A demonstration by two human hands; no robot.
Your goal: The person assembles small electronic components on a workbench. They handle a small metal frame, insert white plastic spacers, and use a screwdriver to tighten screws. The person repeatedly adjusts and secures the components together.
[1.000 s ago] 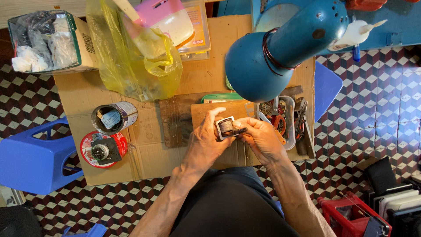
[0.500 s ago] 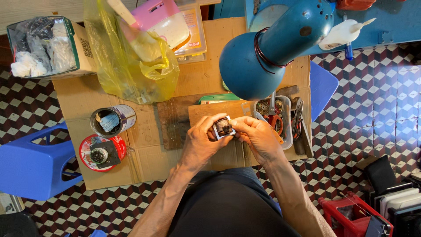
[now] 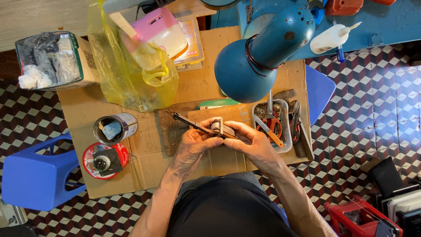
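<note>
Both hands meet over the middle of a cardboard-covered work surface (image 3: pixel 131 175). My left hand (image 3: pixel 193 147) and my right hand (image 3: pixel 252 142) together grip a small dark metal part (image 3: pixel 218 127), held edge-on between the fingertips. A thin dark tool (image 3: pixel 186 121) with a pointed tip sticks out to the upper left from under my left fingers. Which hand holds that tool I cannot tell. A wooden block (image 3: pixel 206 115) lies under the hands.
A blue desk lamp (image 3: pixel 258 57) hangs over the table's right half. A clear tray (image 3: pixel 286 145) with scissors and small parts sits right of my hands. A tin can (image 3: pixel 115 128), a red lid (image 3: pixel 105 160), a yellow plastic bag (image 3: pixel 131 74) and a blue stool (image 3: pixel 35 175) lie left.
The part, seen flat with its square opening before, is now turned edge-on between my fingers. The pointed tool now shows at the left. The camera has tilted slightly.
</note>
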